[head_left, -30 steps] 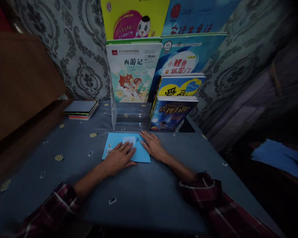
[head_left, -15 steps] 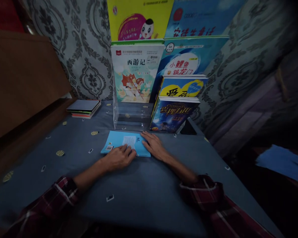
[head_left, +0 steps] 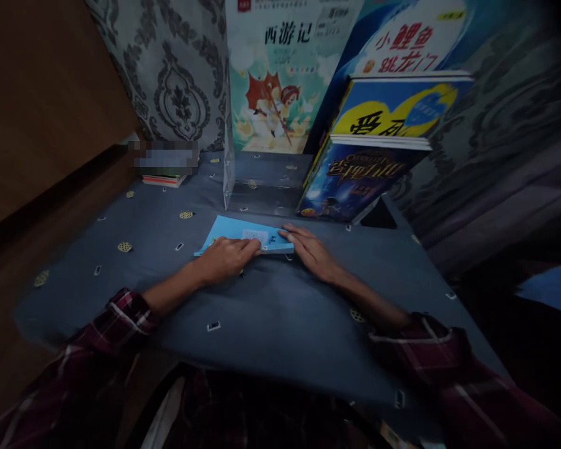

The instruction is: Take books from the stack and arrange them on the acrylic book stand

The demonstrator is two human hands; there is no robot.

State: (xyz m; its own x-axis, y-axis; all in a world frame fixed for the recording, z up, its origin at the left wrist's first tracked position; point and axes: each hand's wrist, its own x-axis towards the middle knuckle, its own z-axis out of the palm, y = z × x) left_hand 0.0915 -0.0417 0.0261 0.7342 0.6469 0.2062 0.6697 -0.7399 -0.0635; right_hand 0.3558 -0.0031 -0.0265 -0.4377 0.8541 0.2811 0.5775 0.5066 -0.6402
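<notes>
I see one blue book [head_left: 237, 229] between left hand [head_left: 225, 257] and right hand [head_left: 314, 252], touching both. Whether either pinches, I can't tell.

Patterned grey-blue table [head_left: 280, 318] — blue book [head_left: 234, 227], clear stand [head_left: 264, 198], blurred stack [head_left: 163, 167] at back left, possibly books

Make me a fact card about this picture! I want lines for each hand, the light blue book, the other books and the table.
Left hand: on the near edge of the light blue book
Right hand: at the book's right end
Light blue book: closed, long side toward the person
Standing behind: a pale green book and a dark blue book
Far left: a small pile, its top blurred out
Table: grey-blue cloth with small prints
</notes>
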